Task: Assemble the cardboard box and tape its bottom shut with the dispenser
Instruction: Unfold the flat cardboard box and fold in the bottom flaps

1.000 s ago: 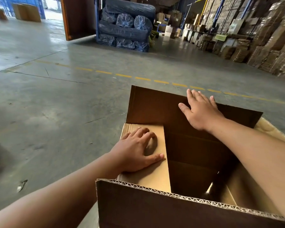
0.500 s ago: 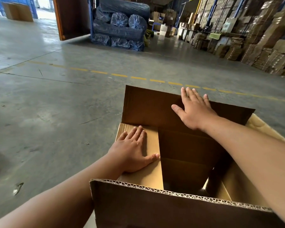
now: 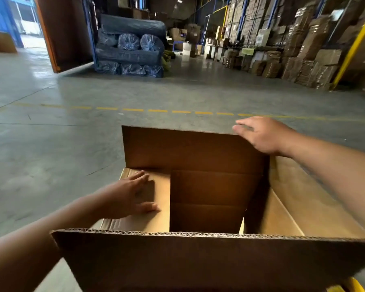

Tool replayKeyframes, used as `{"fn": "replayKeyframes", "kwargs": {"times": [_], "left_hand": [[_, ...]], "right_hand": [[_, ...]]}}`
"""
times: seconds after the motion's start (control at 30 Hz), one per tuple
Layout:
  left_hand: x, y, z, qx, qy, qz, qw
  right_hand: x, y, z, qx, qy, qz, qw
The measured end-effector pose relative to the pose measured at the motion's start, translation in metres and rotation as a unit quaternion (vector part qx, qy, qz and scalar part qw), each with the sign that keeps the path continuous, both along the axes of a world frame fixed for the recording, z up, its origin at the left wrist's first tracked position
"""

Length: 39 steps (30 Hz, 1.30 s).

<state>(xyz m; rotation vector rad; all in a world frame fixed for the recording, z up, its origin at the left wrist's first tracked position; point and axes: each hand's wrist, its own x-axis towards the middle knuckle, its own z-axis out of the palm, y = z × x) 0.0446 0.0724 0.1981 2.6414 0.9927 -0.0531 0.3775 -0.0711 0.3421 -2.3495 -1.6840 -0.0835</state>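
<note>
A large brown cardboard box stands open in front of me on the concrete floor. Its near flap rises toward me and its far flap stands upright. My left hand lies flat, fingers spread, on the folded-in left flap. My right hand reaches over the far flap's top right corner, fingers extended and blurred. The right flap slopes outward under my right forearm. The tape dispenser is nowhere in view.
Grey warehouse floor with a dashed yellow line beyond the box. Blue wrapped rolls are stacked at the back. Piles of flat cardboard line the right side. A yellow object peeks at the bottom right.
My right hand has moved from the inner face of the far flap up and right to its top corner. The far flap now stands more upright. My left hand stays on the left flap.
</note>
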Motion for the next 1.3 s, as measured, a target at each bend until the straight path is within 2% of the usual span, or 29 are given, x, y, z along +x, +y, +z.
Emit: {"fn": "replayKeyframes", "kwargs": {"times": [0.07,0.13,0.27,0.47,0.53,0.63,0.77,0.83,0.87,0.93,1.0,1.13,1.3], "left_hand": [[-0.007,0.005,0.016,0.020,-0.022,-0.014,0.999],[-0.003,0.009,0.044,0.091,-0.068,-0.016,0.993],[0.043,0.003,0.102,0.165,-0.155,-0.048,0.973],[0.175,-0.070,0.122,0.201,-0.082,-0.053,0.975],[0.211,-0.078,0.114,0.170,-0.079,-0.034,0.982],[0.236,-0.076,0.092,0.123,-0.060,0.011,0.991],[0.236,-0.070,0.077,0.168,-0.074,0.006,0.983],[0.233,-0.065,0.080,0.164,-0.081,0.003,0.983],[0.232,-0.063,0.081,0.164,-0.083,-0.002,0.983],[0.230,-0.063,0.082,0.157,-0.091,-0.013,0.983],[0.229,-0.062,0.082,0.149,-0.101,-0.017,0.984],[0.228,-0.061,0.083,0.155,-0.099,-0.020,0.983],[0.224,-0.058,0.080,0.171,-0.079,-0.028,0.982]], "right_hand": [[0.026,-0.037,0.006,0.032,0.046,-0.028,0.998],[0.051,-0.072,0.001,0.053,0.079,-0.071,0.993],[0.082,-0.120,-0.031,0.077,0.142,-0.120,0.980],[0.078,-0.123,-0.074,0.095,0.234,-0.075,0.965],[0.071,-0.115,-0.081,0.128,0.273,-0.053,0.952],[0.059,-0.107,-0.093,0.173,0.358,-0.008,0.917],[0.040,-0.097,-0.113,0.144,0.414,0.054,0.897],[0.036,-0.087,-0.124,0.128,0.402,0.065,0.904],[0.035,-0.082,-0.129,0.108,0.373,0.067,0.919],[0.033,-0.073,-0.139,0.031,0.282,0.053,0.957],[0.030,-0.066,-0.149,-0.047,0.208,0.035,0.976],[0.022,-0.060,-0.166,-0.131,0.066,0.021,0.989],[0.017,-0.058,-0.175,-0.146,0.003,0.014,0.989]]}}
